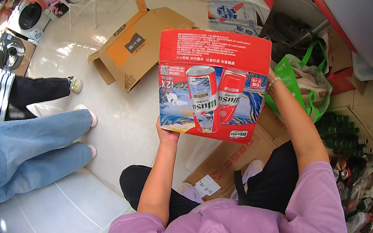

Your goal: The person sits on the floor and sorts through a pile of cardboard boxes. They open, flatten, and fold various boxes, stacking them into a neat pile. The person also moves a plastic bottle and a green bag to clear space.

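Both my hands hold up a red and blue cardboard beer carton (216, 86), its printed side with two pictured cans facing me and its print upside down. My left hand (168, 132) grips the lower left corner, the fingers partly hidden behind the board. At the right edge is my right hand (271, 80), with a beaded bracelet at the wrist and most of the fingers out of sight behind the carton. Below it, a flattened brown cardboard box (227, 162) lies on the floor under my feet. Beyond the carton a brown box with an orange panel (150, 42) rests on the tiles.
A silver-blue beer carton (234, 10) with raised red flaps stands behind. To the right are a green and clear bag (308, 85), several green bottles (342, 133) and a heap of cans and plastic (357, 185). Two people (37, 146) stand at the left, near washing machines (10, 52).
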Tool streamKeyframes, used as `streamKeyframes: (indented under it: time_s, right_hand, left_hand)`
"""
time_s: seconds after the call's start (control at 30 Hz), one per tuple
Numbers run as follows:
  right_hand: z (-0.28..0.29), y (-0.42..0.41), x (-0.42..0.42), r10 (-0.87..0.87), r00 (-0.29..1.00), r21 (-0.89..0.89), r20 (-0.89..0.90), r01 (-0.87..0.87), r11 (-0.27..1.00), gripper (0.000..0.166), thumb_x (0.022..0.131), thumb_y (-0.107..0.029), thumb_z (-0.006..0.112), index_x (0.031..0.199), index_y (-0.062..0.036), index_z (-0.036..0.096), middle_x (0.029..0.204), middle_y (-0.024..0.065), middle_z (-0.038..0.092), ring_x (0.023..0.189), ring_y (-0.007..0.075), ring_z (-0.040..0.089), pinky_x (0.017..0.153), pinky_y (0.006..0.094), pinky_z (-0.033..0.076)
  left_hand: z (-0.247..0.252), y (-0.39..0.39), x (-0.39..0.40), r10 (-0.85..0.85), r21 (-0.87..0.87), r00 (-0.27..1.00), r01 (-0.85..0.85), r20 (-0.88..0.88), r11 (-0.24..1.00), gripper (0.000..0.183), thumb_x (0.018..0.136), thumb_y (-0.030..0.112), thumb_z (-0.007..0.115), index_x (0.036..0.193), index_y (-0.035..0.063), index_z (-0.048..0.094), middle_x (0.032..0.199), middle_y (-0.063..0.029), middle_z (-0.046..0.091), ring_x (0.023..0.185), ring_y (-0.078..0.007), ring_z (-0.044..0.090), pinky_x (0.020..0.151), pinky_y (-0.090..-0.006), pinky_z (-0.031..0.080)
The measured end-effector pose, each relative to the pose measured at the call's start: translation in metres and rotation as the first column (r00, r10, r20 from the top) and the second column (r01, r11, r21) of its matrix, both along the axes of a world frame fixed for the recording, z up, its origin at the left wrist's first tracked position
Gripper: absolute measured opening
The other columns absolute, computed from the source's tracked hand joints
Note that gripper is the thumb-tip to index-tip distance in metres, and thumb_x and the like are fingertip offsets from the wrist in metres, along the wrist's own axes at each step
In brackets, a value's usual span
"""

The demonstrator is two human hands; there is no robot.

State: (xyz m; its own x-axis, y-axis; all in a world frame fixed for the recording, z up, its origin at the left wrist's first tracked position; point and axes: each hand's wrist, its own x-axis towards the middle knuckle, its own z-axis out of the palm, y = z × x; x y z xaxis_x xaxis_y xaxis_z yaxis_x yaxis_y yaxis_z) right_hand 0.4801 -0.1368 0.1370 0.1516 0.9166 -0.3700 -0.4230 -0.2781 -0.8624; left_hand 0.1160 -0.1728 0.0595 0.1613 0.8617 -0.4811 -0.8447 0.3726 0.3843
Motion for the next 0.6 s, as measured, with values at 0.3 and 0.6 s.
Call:
streamKeyframes:
  time_s: [0.3,0.6]
  right_hand:
    - [-0.0063,-0.0039,-0.0045,-0.015,1.0,-0.008,0.013,0.015,1.0,0.077,0.084,-0.07,0.035,0.129,-0.0083,0.044,0.122,0.0104,0.055,0.107,0.021,0.056,0.09,0.035,0.047]
    - [-0.0097,-0.008,-0.0018,-0.035,0.999,-0.007,0.009,0.036,0.999,0.076,0.084,-0.069,0.035,0.129,-0.0079,0.044,0.122,0.0103,0.055,0.107,0.021,0.056,0.09,0.0348,0.047]
  left_hand:
    - [-0.0032,-0.0023,-0.0051,-0.047,0.003,0.996,0.046,0.071,0.999,0.036,0.091,0.024,0.041,0.117,0.0017,0.053,0.117,-0.0143,0.057,0.108,-0.0307,0.054,0.096,-0.0445,0.042]
    - [0.0032,-0.0002,-0.0026,-0.042,-0.021,0.995,0.044,0.088,0.999,0.037,0.091,0.025,0.042,0.118,0.0019,0.052,0.119,-0.0142,0.056,0.109,-0.0307,0.053,0.097,-0.0451,0.041]
